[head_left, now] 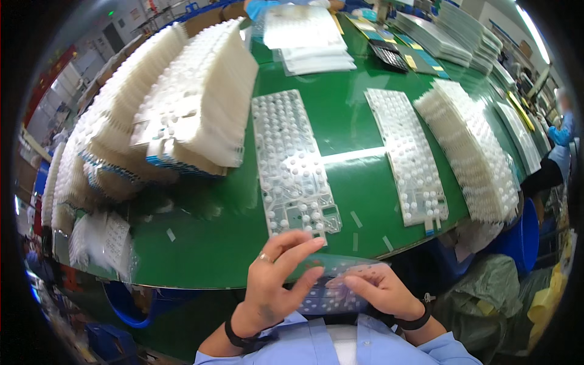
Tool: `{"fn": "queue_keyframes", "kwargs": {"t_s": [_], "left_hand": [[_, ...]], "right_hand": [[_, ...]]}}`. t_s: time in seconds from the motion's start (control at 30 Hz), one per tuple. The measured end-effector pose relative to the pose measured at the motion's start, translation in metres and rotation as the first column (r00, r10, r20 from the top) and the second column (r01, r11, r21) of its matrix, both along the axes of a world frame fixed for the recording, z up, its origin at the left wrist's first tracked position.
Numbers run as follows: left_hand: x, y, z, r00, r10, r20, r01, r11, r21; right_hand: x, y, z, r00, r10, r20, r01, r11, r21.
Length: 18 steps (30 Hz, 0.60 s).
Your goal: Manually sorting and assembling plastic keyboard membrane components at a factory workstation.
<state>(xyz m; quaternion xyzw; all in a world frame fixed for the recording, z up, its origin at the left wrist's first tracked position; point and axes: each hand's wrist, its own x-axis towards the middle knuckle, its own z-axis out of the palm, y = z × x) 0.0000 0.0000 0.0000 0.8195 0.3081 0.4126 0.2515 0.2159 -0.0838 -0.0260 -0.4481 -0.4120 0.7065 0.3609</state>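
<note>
My right hand [380, 291] pinches a clear, flexible plastic sheet with pale dots [328, 302], its thumb on top. The sheet bows in front of my body, below the table edge. My left hand [274, 283] is beside the sheet's left side, with thumb and index finger apart and nothing visibly between them. Its fingertips are near the lower end of a white-domed sheet [289, 152] that looks like a keyboard membrane and lies flat on the green table [353, 182]. Farther right lies a similar domed sheet [407, 155] with a short blue-tipped tail.
Tall stacks of domed sheets [194, 97] fill the left side, and another stack [471, 152] stands at the right. White sheets [307, 36], a black calculator [389, 56] and stacked trays [435, 39] lie at the back. Blue bins [529, 234] stand below the table.
</note>
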Motion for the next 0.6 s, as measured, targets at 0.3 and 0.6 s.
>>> {"fn": "queue_keyframes", "kwargs": {"t_s": [0.3,0.6], "left_hand": [[-0.005,-0.005,-0.024,0.975,-0.022,0.222,0.167,0.732,-0.661],[-0.016,0.0,-0.011,0.996,-0.079,0.033,0.079,0.693,-0.717]], "right_hand": [[-0.024,0.005,0.012,0.836,-0.546,0.058,0.495,0.796,0.348],[-0.004,0.014,0.011,0.878,-0.322,0.355,0.15,0.889,0.434]]}}
